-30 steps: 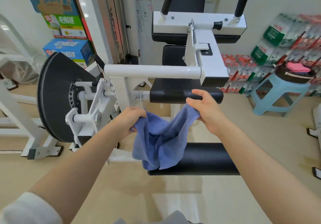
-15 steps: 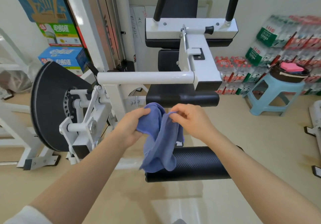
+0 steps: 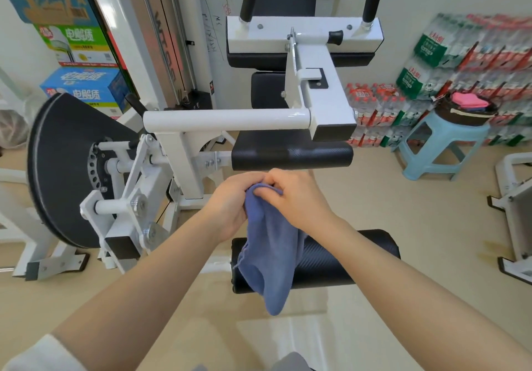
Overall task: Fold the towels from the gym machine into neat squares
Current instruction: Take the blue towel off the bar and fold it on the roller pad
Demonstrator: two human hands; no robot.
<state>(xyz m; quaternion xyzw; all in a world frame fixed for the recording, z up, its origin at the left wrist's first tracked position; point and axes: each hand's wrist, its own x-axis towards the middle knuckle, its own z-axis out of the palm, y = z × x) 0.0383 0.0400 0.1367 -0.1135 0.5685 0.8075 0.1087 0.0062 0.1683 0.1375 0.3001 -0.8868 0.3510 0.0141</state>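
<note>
1. From the head camera, we hold a blue towel [image 3: 270, 258] in the air in front of the white gym machine [image 3: 227, 117], its top edge gathered between our two hands, which touch each other.
2. Our left hand [image 3: 230, 203] grips the gathered edge from the left, fingers curled round the cloth.
3. Our right hand [image 3: 293, 195] pinches the same edge from the right, fingers bent over it.
4. The towel hangs down in loose folds in front of the black roller pad [image 3: 345, 261], its lowest corner below the pad.
5. Off to the right, a pink folded cloth [image 3: 467, 100] lies on a light blue stool [image 3: 440, 146], by stacked bottled-water packs [image 3: 472, 53].
</note>
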